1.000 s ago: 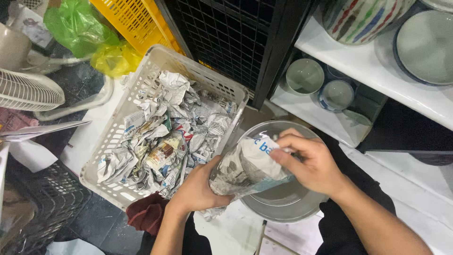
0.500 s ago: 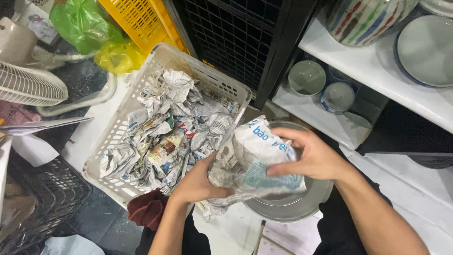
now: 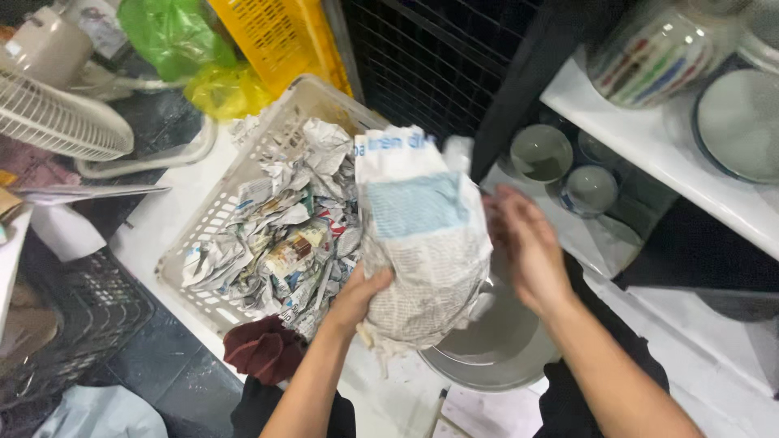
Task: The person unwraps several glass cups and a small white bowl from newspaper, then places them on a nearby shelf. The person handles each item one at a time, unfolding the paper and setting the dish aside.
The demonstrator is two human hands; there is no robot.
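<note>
Newspaper sheet (image 3: 422, 243) — left hand (image 3: 357, 296) grips it, right hand (image 3: 527, 247) open alongside.

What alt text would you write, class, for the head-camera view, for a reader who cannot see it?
A person's left hand holds up a sheet of crumpled newspaper over a grey bowl, with the right hand open beside it. To the left a white plastic basket holds more crumpled newspaper; bowls sit on white shelves to the right.
</note>
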